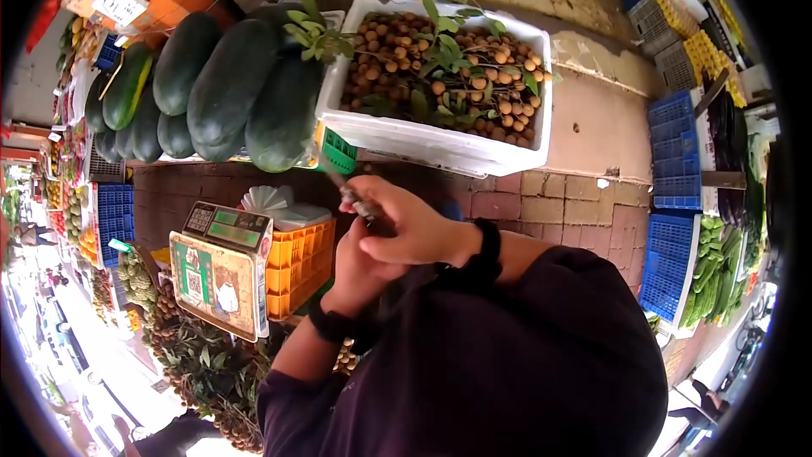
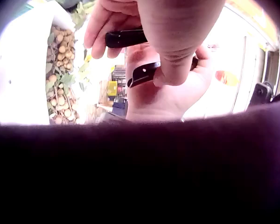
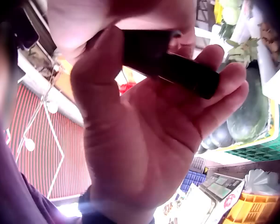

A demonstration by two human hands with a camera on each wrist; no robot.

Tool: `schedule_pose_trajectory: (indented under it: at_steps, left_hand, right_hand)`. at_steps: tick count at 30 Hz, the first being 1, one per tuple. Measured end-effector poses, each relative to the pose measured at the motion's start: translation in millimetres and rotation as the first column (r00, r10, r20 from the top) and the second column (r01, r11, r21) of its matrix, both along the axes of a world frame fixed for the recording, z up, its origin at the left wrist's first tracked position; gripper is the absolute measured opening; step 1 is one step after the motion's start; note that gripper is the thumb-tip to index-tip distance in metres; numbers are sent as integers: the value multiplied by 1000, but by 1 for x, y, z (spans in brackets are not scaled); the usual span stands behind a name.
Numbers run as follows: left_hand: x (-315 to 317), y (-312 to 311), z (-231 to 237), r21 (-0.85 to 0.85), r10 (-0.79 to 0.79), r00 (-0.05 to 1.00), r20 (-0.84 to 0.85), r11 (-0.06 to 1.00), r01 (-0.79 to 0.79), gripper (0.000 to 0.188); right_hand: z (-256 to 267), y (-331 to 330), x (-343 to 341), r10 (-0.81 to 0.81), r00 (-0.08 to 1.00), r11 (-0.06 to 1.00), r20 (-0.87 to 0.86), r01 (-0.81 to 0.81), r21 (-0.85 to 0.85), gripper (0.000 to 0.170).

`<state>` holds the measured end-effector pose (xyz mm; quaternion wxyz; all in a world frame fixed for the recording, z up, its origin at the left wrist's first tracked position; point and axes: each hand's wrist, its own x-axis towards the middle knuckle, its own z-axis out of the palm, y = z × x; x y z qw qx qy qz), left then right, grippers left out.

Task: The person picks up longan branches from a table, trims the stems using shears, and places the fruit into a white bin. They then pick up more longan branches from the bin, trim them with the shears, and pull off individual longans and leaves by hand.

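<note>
Two hands meet around one dark tool (image 2: 123, 39), which lies between them, near the body; we cannot tell what kind it is. We see the right hand (image 1: 414, 220) with its fingers curled firmly round the tool. The left hand (image 1: 351, 267) is looser: its thumb presses against the tool while its other fingers bend only partly, so we see much of its palm.

Beyond the hands we find a white foam box (image 1: 423, 145) filled with round brown fruit (image 1: 385, 42) and leafy sprigs (image 1: 444, 55). Big dark green melons (image 1: 228, 80) lie beside that box. Left of the hands we notice a weighing scale (image 1: 216, 275), just beside an orange crate (image 1: 296, 262). Blue crates (image 1: 668, 279) stand well apart, on the right.
</note>
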<state>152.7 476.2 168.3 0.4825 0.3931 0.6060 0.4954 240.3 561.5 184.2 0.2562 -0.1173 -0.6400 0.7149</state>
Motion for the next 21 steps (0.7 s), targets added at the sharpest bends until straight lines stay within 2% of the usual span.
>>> schedule_pose_trajectory:
  at_steps: [1, 2, 3, 5, 7, 8, 9, 11, 12, 13, 14, 15, 16, 17, 18, 19, 21]
  left_hand:
    - [9, 17, 4, 103, -88, 938, -334, 986, 130, 54]
    - [20, 34, 6, 196, -114, 908, -402, 958, 207, 55]
    - [33, 49, 14, 117, -162, 865, -475, 963, 244, 48]
    - [57, 72, 4, 44, -272, 842, -466, 943, 329, 37]
    - [80, 98, 6, -136, -431, 742, -513, 895, 426, 36]
    - [86, 109, 3, -251, -552, 706, -444, 833, 493, 35]
    - [91, 118, -6, -254, -551, 706, -445, 834, 490, 35]
    - [86, 128, -26, -181, -718, 694, -42, 689, 702, 35]
    - [82, 134, -15, -402, -764, 633, -126, 623, 671, 32]
    - [75, 139, -17, -424, -747, 652, -129, 636, 645, 32]
    - [67, 147, -21, -486, -789, 605, -102, 570, 662, 32]
    - [60, 158, -24, -540, -830, 554, -66, 496, 680, 34]
    - [54, 168, -17, -560, -841, 531, -101, 490, 668, 36]
    - [48, 178, -3, -664, -831, 555, -47, 441, 604, 33]
    - [34, 186, -6, -705, -845, 524, -107, 436, 559, 31]
    - [17, 193, -10, -742, -858, 486, -166, 434, 511, 31]
    - [-22, 209, -26, -567, -736, 459, -498, 677, 469, 28]
  right_hand:
    - [-5, 12, 16, 22, 999, 987, -23, -25, -162, 48]
    - [1, 24, 34, 77, 997, 988, 28, -72, -139, 51]
    - [4, 31, 51, 8, 1000, 980, 12, -6, -198, 45]
    - [-9, 47, 82, -88, 996, 968, 7, 87, -235, 34]
    - [-28, 53, 101, -330, 942, 841, 53, 319, -437, 20]
    - [-39, 57, 112, -420, 902, 846, 98, 428, -318, 16]
    - [-46, 61, 123, -417, 904, 846, 96, 424, -322, 16]
    - [-60, 69, 130, -360, 857, 916, 368, 400, -36, 13]
    - [-64, 71, 126, -325, 878, 928, 352, 368, -60, 13]
    - [-67, 74, 122, -308, 876, 912, 370, 383, -149, 11]
    - [-70, 80, 117, -298, 871, 886, 391, 405, -226, 10]
    - [-77, 86, 112, -285, 879, 891, 383, 390, -233, 10]
    - [-85, 91, 106, -276, 875, 889, 397, 389, -239, 9]
    - [-91, 96, 102, -268, 869, 886, 415, 392, -247, 10]
    - [-86, 106, 101, -322, 806, 908, 497, 412, -80, 11]
    - [-96, 117, 105, -369, 805, 916, 465, 400, 35, 13]
    - [-104, 130, 112, -320, 605, 886, 729, 463, 4, 18]
